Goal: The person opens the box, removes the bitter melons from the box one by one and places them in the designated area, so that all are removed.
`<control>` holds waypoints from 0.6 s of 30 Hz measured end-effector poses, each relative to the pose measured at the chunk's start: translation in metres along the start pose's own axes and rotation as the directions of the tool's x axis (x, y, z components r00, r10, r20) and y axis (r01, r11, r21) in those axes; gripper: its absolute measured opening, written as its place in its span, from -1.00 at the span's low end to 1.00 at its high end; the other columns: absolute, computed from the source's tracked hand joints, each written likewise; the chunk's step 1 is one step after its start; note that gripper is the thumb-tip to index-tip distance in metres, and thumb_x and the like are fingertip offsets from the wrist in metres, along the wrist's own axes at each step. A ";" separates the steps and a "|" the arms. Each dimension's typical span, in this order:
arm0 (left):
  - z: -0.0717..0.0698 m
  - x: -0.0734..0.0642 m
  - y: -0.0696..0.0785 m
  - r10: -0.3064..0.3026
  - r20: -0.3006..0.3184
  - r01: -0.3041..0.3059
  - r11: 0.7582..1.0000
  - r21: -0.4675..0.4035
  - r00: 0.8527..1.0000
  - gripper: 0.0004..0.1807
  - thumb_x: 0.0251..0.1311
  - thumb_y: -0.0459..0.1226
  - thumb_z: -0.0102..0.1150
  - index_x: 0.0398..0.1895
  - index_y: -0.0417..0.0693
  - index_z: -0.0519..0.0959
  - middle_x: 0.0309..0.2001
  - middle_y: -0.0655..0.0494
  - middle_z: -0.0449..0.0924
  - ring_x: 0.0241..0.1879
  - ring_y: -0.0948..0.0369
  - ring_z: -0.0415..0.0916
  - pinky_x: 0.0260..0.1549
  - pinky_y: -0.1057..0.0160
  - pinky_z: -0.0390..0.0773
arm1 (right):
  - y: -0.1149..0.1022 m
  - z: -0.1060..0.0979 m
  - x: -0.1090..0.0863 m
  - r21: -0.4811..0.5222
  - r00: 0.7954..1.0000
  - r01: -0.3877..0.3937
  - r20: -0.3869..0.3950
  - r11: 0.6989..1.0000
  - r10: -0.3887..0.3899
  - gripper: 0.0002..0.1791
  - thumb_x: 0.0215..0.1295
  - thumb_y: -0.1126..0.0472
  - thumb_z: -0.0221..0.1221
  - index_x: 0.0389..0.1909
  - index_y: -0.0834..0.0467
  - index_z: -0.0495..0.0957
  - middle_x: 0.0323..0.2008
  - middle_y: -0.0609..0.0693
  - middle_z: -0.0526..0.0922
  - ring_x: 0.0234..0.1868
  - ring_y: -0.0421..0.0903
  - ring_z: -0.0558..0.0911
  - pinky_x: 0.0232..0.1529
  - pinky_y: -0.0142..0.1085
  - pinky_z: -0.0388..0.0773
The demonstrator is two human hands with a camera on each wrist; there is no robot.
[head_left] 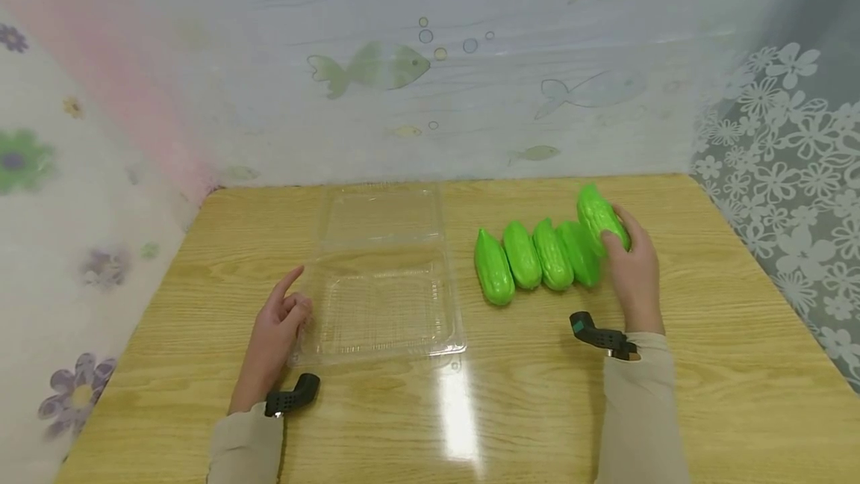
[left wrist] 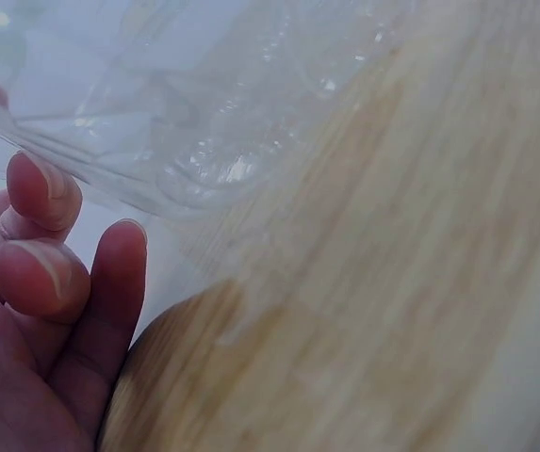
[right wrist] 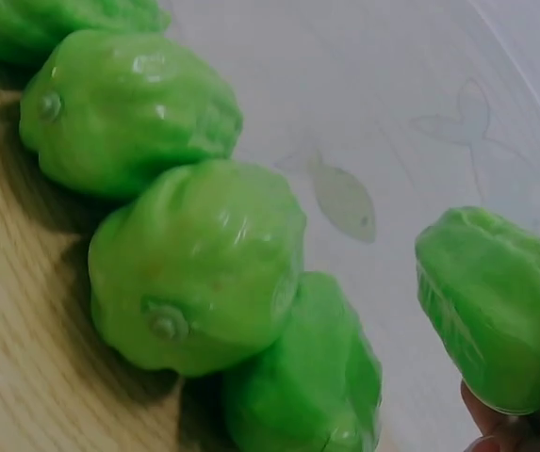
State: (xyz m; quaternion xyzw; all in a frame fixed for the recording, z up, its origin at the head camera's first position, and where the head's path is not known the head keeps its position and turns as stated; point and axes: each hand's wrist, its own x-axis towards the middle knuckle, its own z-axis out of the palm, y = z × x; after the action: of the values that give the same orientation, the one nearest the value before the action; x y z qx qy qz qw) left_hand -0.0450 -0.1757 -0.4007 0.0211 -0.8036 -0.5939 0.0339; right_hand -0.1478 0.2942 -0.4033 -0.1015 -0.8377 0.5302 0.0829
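My right hand grips a glossy green bitter melon between thumb and fingers, lifted at the right end of a row. Several similar bitter melons lie side by side on the table, ridged and close together. In the right wrist view the gripped bitter melon hangs apart from the row. At the left edge of a clear plastic clamshell box is my left hand, index finger extended and other fingers bent. The left wrist view shows fingertips right at the box's rim.
The box lies with its hinged lid laid back toward the wall, on a wood-grain table. A wall sheet with printed fish stands along the back edge. Flower-patterned sheets flank both sides.
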 end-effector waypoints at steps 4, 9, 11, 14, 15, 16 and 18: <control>0.000 0.000 0.000 0.001 0.007 -0.001 1.000 -0.002 1.000 -0.44 0.31 -0.31 -0.15 0.36 0.02 0.02 -0.43 -0.14 0.34 -0.59 0.27 0.22 -0.56 0.30 0.31 | 0.008 -0.002 0.001 0.007 0.999 -0.020 -0.033 1.000 0.020 -0.47 0.30 -0.11 -0.17 0.31 -0.26 0.09 0.32 -0.09 0.07 0.27 0.00 0.09 0.17 0.03 0.02; 0.001 0.000 0.001 -0.013 0.000 0.013 1.000 0.009 1.000 -0.43 0.31 -0.25 -0.12 0.36 0.04 0.03 -0.41 -0.14 0.36 -0.59 0.28 0.22 -0.56 0.30 0.31 | 0.015 -0.004 0.002 0.026 0.997 -0.051 -0.057 0.998 0.052 -0.48 0.31 -0.09 -0.18 0.31 -0.27 0.08 0.32 -0.10 0.06 0.27 0.00 0.09 0.17 0.02 0.03; 0.001 0.000 0.001 -0.018 -0.006 0.018 1.000 0.011 1.000 -0.43 0.30 -0.24 -0.11 0.36 0.04 0.04 -0.41 -0.12 0.37 -0.59 0.28 0.23 -0.57 0.30 0.31 | 0.018 -0.004 0.002 0.035 0.996 -0.059 -0.059 0.998 0.061 -0.48 0.32 -0.08 -0.19 0.31 -0.28 0.07 0.33 -0.10 0.05 0.27 0.01 0.09 0.17 0.02 0.03; 0.002 0.000 0.000 -0.023 -0.009 0.023 1.000 0.012 1.000 -0.43 0.30 -0.22 -0.11 0.36 0.06 0.04 -0.40 -0.14 0.37 -0.58 0.28 0.23 -0.56 0.30 0.31 | 0.023 -0.004 0.003 0.043 0.996 -0.068 -0.056 0.997 0.070 -0.49 0.33 -0.08 -0.20 0.31 -0.28 0.06 0.33 -0.13 0.03 0.30 -0.02 0.05 0.19 0.00 -0.01; 0.001 0.001 0.000 -0.026 -0.009 0.026 1.000 0.013 1.000 -0.43 0.30 -0.21 -0.11 0.36 0.07 0.04 -0.39 -0.15 0.37 -0.58 0.28 0.24 -0.56 0.30 0.32 | 0.024 -0.004 0.003 0.046 0.996 -0.073 -0.053 0.996 0.076 -0.49 0.33 -0.08 -0.20 0.31 -0.30 0.06 0.33 -0.14 0.02 0.30 -0.04 0.03 0.20 -0.01 -0.03; 0.001 0.001 -0.001 -0.030 -0.010 0.030 0.999 0.013 1.000 -0.43 0.30 -0.20 -0.11 0.36 0.08 0.04 -0.36 -0.18 0.38 -0.58 0.27 0.24 -0.55 0.30 0.32 | 0.026 -0.004 0.004 0.049 0.995 -0.079 -0.052 0.996 0.082 -0.49 0.33 -0.09 -0.20 0.30 -0.30 0.06 0.33 -0.16 0.02 0.31 -0.06 0.01 0.22 -0.02 -0.06; 0.000 0.003 -0.007 -0.027 -0.011 0.027 1.000 0.016 1.000 -0.43 0.30 -0.18 -0.11 0.35 0.13 0.05 -0.32 -0.21 0.39 -0.57 0.27 0.25 -0.55 0.29 0.33 | 0.029 -0.004 0.004 0.051 0.994 -0.091 -0.047 0.995 0.094 -0.49 0.32 -0.10 -0.20 0.30 -0.31 0.06 0.34 -0.18 0.00 0.32 -0.08 -0.03 0.23 -0.03 -0.10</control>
State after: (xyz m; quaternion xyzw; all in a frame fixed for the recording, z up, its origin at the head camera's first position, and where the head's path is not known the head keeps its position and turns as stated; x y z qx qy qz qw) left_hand -0.0477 -0.1783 -0.4076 0.0354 -0.8077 -0.5878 0.0300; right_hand -0.1486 0.3106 -0.4281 -0.1512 -0.8167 0.5510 0.0813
